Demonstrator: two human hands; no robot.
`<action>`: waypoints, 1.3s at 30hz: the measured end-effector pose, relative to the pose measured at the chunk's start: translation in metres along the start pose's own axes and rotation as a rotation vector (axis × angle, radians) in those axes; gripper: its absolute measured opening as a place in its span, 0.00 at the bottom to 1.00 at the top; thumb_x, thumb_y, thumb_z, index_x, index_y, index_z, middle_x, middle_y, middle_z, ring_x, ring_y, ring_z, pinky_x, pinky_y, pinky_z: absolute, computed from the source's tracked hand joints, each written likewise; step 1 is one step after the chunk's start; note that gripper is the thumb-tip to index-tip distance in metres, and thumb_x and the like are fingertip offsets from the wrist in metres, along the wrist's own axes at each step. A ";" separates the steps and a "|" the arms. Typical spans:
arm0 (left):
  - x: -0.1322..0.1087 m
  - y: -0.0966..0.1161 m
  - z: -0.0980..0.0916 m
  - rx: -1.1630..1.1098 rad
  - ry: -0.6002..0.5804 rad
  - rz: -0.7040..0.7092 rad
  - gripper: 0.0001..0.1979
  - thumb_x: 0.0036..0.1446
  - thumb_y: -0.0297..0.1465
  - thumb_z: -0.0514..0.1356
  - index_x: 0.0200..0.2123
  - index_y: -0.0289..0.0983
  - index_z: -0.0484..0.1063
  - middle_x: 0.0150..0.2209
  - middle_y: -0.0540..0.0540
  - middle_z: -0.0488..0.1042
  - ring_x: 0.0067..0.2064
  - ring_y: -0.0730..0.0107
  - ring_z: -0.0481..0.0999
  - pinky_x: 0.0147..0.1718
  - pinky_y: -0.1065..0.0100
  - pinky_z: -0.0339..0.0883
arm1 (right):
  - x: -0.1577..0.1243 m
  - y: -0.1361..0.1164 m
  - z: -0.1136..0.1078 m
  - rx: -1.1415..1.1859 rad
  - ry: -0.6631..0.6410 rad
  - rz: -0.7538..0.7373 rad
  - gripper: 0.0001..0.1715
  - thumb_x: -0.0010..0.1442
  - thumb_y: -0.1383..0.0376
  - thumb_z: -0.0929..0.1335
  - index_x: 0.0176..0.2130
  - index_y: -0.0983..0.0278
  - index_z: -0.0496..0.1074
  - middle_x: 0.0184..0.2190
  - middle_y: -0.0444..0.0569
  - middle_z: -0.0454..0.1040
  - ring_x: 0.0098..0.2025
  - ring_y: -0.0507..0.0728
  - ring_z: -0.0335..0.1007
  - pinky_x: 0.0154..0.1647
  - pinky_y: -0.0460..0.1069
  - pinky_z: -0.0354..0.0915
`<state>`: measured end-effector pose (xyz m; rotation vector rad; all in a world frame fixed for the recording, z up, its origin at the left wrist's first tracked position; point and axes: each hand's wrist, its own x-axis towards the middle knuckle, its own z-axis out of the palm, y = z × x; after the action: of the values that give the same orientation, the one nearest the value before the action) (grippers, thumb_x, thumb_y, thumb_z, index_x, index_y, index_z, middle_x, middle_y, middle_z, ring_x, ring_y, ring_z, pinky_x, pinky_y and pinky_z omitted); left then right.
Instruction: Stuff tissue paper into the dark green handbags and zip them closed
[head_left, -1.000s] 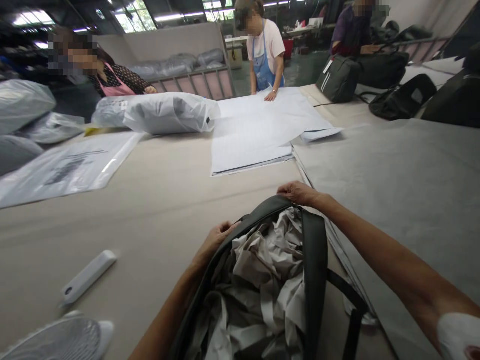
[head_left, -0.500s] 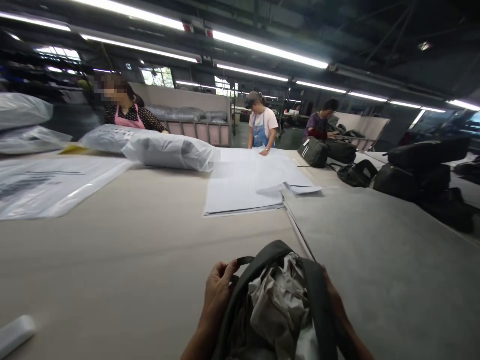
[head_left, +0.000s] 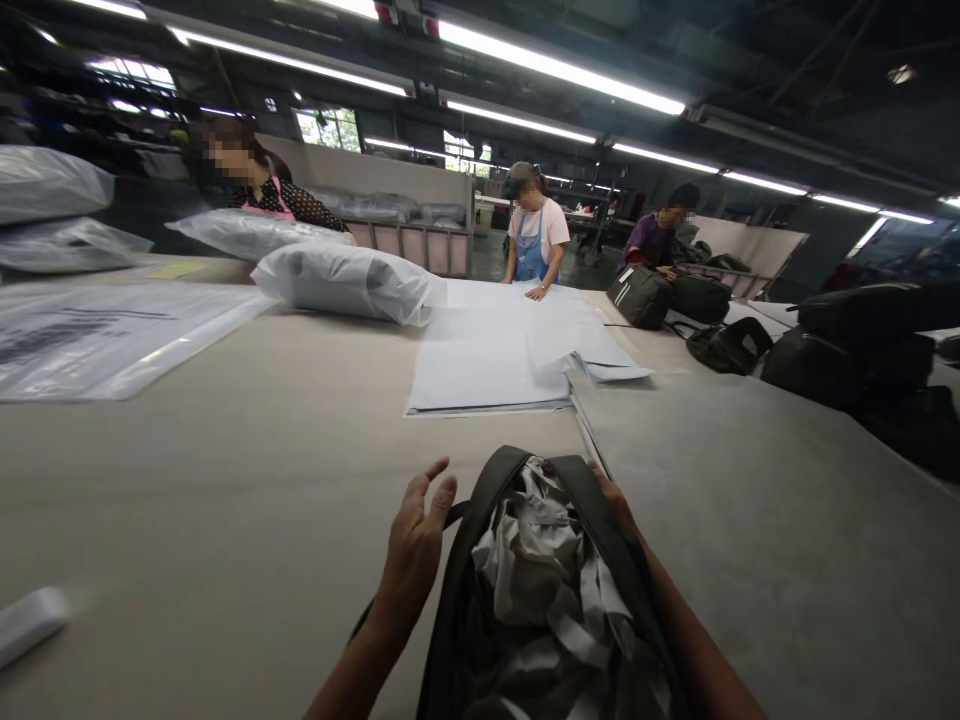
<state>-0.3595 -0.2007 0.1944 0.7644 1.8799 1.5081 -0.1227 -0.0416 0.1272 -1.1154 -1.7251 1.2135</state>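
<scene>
A dark backpack (head_left: 495, 475) stands open at the near edge, its mouth toward me, stuffed with crumpled grey-white paper (head_left: 536, 560). Just left of it, my left hand (head_left: 416, 545) is open, thumb and fingers apart, close to a thin dark strap (head_left: 455, 513). On the other side, my right hand (head_left: 619, 510) grips the backpack's right edge near the top; some of its fingers are hidden behind the fabric.
White sheets (head_left: 495, 350) lie ahead on the table, and a large grey sheet (head_left: 780, 500) covers the right. Plastic-wrapped packages (head_left: 345, 285) and a flat plastic bag (head_left: 135, 335) lie left. Dark bags (head_left: 817, 370) are piled right. Several people (head_left: 536, 230) stand across the table.
My left hand has let go of the strap by the backpack and moved left, its fingers spreading. The backpack's mouth has opened wider, showing more paper. My right hand has shifted up along its edge.
</scene>
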 end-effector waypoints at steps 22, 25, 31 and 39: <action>0.063 0.033 0.021 0.081 -0.414 0.097 0.28 0.51 0.50 0.68 0.51 0.41 0.79 0.57 0.39 0.75 0.64 0.45 0.68 0.66 0.52 0.56 | -0.043 -0.021 0.052 0.258 0.139 0.133 0.44 0.67 0.39 0.54 0.66 0.66 0.61 0.68 0.56 0.61 0.71 0.62 0.54 0.72 0.61 0.54; 0.057 0.028 0.029 0.105 -0.471 0.157 0.26 0.52 0.48 0.67 0.51 0.42 0.80 0.61 0.41 0.72 0.67 0.46 0.63 0.70 0.51 0.49 | -0.057 -0.019 0.056 0.203 0.190 0.096 0.46 0.68 0.39 0.52 0.68 0.69 0.57 0.70 0.57 0.56 0.72 0.61 0.51 0.71 0.60 0.57; 0.030 0.015 0.040 0.339 -0.494 0.231 0.29 0.62 0.49 0.56 0.62 0.43 0.71 0.69 0.45 0.60 0.69 0.50 0.59 0.70 0.50 0.48 | -0.069 -0.020 0.046 0.252 0.247 0.060 0.35 0.72 0.45 0.54 0.62 0.64 0.66 0.63 0.54 0.68 0.66 0.61 0.62 0.63 0.55 0.64; 0.031 0.016 0.034 0.427 -0.552 0.182 0.30 0.63 0.51 0.52 0.64 0.48 0.68 0.71 0.50 0.56 0.71 0.54 0.56 0.71 0.50 0.46 | 0.027 -0.018 0.007 0.004 -0.085 0.149 0.30 0.61 0.40 0.63 0.37 0.64 0.72 0.35 0.51 0.74 0.41 0.60 0.70 0.46 0.54 0.65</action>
<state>-0.3527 -0.1529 0.2013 1.4141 1.7373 0.8580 -0.1428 -0.0222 0.1449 -1.2244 -1.7262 1.3724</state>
